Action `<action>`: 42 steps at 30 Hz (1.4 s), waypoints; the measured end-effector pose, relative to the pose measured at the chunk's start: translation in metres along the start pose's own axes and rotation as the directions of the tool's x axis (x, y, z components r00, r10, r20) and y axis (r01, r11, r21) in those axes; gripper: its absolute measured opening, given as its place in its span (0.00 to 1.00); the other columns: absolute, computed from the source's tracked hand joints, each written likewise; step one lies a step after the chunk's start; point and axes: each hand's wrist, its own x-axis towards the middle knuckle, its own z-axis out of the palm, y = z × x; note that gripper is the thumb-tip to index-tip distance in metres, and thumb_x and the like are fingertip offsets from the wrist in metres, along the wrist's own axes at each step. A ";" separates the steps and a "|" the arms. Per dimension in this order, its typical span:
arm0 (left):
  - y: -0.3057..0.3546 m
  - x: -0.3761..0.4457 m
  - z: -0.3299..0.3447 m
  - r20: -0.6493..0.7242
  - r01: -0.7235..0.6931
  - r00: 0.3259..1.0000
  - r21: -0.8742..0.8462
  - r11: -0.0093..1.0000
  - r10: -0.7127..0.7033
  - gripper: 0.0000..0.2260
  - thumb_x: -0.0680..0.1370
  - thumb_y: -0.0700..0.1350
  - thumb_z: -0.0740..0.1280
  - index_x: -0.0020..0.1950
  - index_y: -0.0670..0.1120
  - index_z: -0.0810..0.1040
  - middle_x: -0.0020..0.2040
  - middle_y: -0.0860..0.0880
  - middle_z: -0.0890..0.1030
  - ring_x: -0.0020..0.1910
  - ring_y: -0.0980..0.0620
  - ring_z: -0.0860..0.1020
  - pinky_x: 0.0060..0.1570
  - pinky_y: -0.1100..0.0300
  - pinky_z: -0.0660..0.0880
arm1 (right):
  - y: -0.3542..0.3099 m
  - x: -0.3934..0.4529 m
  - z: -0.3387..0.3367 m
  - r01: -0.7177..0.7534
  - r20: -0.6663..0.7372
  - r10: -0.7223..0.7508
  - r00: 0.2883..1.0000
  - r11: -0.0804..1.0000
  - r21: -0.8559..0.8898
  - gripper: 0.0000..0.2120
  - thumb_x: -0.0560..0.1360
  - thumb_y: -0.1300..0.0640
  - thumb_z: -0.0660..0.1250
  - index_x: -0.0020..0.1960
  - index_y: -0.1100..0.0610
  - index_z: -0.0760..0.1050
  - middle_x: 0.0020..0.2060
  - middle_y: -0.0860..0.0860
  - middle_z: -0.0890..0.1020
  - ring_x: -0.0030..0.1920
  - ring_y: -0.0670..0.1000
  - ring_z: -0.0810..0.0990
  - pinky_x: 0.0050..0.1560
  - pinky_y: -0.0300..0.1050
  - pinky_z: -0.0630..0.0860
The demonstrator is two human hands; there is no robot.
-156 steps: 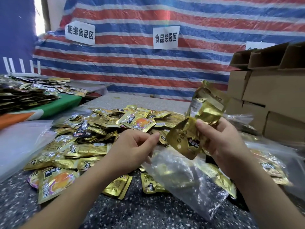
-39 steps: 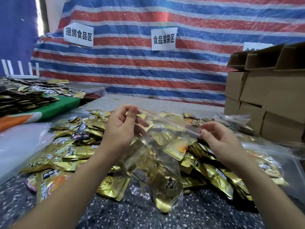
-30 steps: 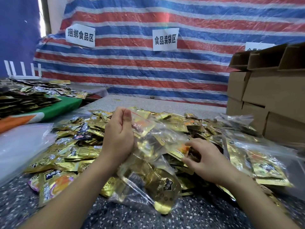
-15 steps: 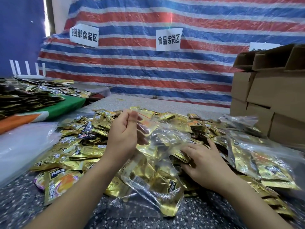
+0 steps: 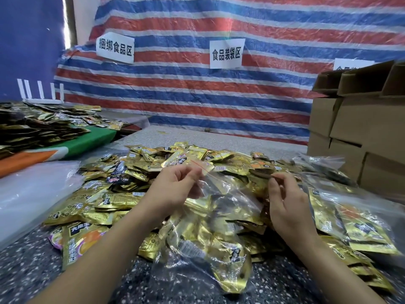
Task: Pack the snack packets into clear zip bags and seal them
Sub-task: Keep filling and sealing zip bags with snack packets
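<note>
Clear plastic zip bag (image 5: 203,249) with gold foil snack packets inside hangs over near edge of dark speckled desk (image 5: 32,273). Left hand (image 5: 175,187) pinches bag's red-lined top edge at left. Right hand (image 5: 287,207) has fingers curled at right end of bag mouth, pinching what looks like the edge; contact unclear. Loose heap of gold snack packets (image 5: 135,172) behind and beside hands. Filled clear bag (image 5: 350,220) at right. Brown cardboard boxes (image 5: 361,128) stacked far right. Red-blue striped tarp (image 5: 219,95) with white paper signs (image 5: 226,54) at back.
</note>
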 end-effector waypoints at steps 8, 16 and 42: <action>0.004 -0.003 0.000 -0.001 0.048 0.999 0.090 0.995 -0.048 0.12 0.82 0.43 0.64 0.42 0.42 0.83 0.30 0.52 0.81 0.27 0.59 0.77 0.31 0.68 0.73 | 0.013 0.004 0.007 0.150 0.399 -0.018 0.917 0.941 -0.303 0.16 0.78 0.53 0.69 0.65 0.55 0.75 0.56 0.50 0.82 0.55 0.52 0.79 0.56 0.48 0.76; 0.000 -0.002 -0.004 0.088 0.149 0.982 0.188 0.971 -0.168 0.10 0.79 0.48 0.68 0.45 0.42 0.83 0.37 0.44 0.84 0.35 0.49 0.77 0.40 0.51 0.72 | 0.015 0.002 0.011 0.194 0.502 0.092 0.860 0.851 -0.488 0.27 0.76 0.46 0.64 0.74 0.46 0.67 0.71 0.42 0.73 0.72 0.46 0.68 0.77 0.52 0.52; 0.013 -0.008 -0.004 0.081 -0.073 0.994 -0.045 0.996 0.077 0.09 0.67 0.48 0.73 0.44 0.45 0.84 0.39 0.47 0.85 0.37 0.55 0.82 0.40 0.66 0.77 | -0.028 0.021 -0.030 -0.371 0.328 0.256 0.909 0.140 0.918 0.13 0.77 0.56 0.64 0.60 0.59 0.75 0.56 0.57 0.85 0.59 0.56 0.83 0.58 0.50 0.80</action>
